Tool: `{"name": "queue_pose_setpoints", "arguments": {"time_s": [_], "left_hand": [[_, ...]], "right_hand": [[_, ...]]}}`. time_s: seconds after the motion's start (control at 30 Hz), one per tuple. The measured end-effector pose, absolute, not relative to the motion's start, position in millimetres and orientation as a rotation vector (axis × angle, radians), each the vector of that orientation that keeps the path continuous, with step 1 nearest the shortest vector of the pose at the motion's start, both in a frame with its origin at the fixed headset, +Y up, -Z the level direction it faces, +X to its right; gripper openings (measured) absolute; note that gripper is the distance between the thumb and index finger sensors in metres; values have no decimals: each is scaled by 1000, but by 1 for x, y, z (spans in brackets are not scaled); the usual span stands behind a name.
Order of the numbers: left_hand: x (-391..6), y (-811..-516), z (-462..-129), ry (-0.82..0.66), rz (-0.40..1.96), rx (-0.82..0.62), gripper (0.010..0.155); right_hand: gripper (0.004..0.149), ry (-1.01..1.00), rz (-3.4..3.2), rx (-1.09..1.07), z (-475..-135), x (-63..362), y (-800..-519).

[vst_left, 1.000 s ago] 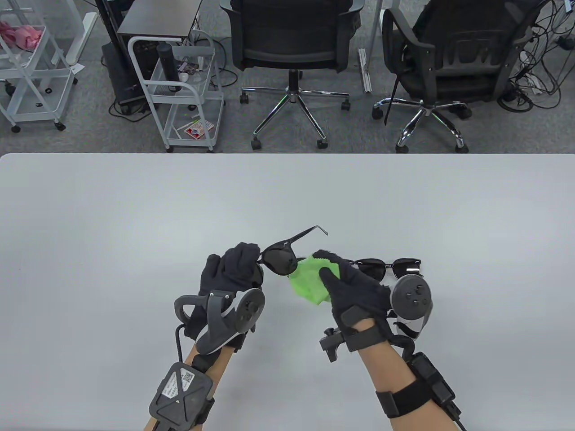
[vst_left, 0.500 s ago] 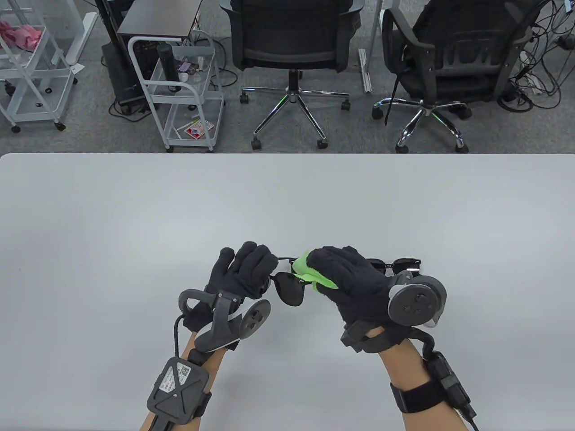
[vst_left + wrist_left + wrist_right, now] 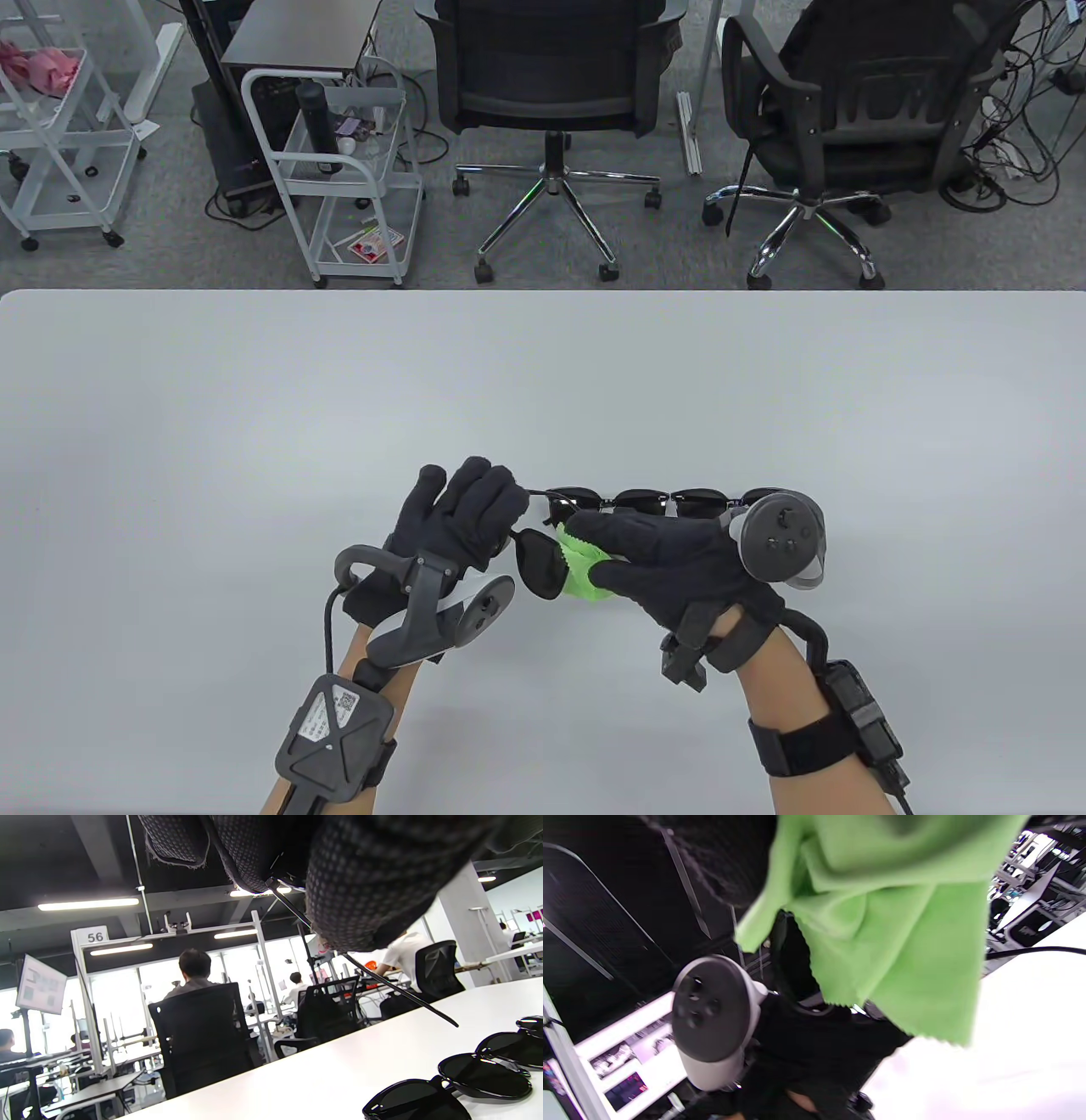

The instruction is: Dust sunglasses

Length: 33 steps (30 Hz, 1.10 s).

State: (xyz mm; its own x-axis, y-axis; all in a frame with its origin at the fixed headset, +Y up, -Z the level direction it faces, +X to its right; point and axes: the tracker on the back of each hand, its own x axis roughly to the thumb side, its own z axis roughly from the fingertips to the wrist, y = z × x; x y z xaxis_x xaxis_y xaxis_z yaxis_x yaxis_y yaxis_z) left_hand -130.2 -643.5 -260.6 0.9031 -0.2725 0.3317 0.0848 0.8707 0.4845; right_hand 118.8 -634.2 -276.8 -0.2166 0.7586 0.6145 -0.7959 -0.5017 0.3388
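My left hand (image 3: pixel 462 518) holds a pair of black sunglasses (image 3: pixel 538 570) above the white table (image 3: pixel 254 407), gripping the frame at its left end. One temple arm (image 3: pixel 398 993) sticks out under the left hand's fingers (image 3: pixel 373 882) in the left wrist view. My right hand (image 3: pixel 662 556) holds a green cloth (image 3: pixel 581 570) folded over the glasses' right lens. The cloth (image 3: pixel 882 921) hangs from that hand in the right wrist view.
Two more pairs of black sunglasses (image 3: pixel 670 501) lie in a row on the table just beyond my hands; they also show in the left wrist view (image 3: pixel 479 1073). Office chairs (image 3: pixel 551 85) and white carts (image 3: pixel 339 170) stand past the table's far edge.
The held sunglasses swung down from a raised tilt to level. My right hand turned palm-down over the lens with the cloth, then slid toward me, uncovering the glasses on the table.
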Motion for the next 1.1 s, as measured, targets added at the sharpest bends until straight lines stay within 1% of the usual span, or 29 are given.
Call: {"name": "queue_pose_setpoints", "arguments": {"time_s": [0.1, 0.13, 0.27, 0.37, 0.43, 0.5, 0.53, 0.6, 0.63, 0.7, 0.77, 0.93, 1.1], "left_hand": [[-130, -643, -260, -418, -213, 493, 89], [-130, -643, -260, -421, -212, 492, 89], [-126, -645, -260, -436, -248, 482, 89], [-122, -645, -256, -465, -249, 458, 90], [-119, -643, -251, -516, -198, 440, 93], [-113, -640, -244, -580, -111, 415, 101], [-109, -638, -239, -622, -58, 414, 103], [-102, -634, -232, -660, -20, 441, 101], [-100, -633, -230, -676, -11, 454, 96], [-98, -631, -228, -651, -57, 507, 90], [-99, -626, -229, -633, -78, 539, 87], [-110, -620, -234, -583, -24, 550, 87], [-131, -622, -245, -517, 51, 512, 87]], "right_hand": [[61, 12, 1957, 919, -278, 114, -638], [60, 7, 1998, 934, -278, 114, -639], [48, 37, 2017, 991, -277, 109, -637], [45, 56, 1989, 1021, -276, 108, -635], [45, 68, 2001, 1033, -276, 108, -635], [45, 56, 2042, 1039, -275, 107, -634], [45, 64, 2071, 1044, -274, 106, -634], [45, 43, 2121, 1045, -274, 105, -634], [45, 41, 2134, 1046, -274, 104, -634], [45, 37, 2132, 1035, -274, 105, -634], [45, 25, 2138, 1015, -275, 105, -633], [46, -14, 2153, 961, -278, 116, -631], [46, 2, 2136, 867, -288, 137, -640]]}}
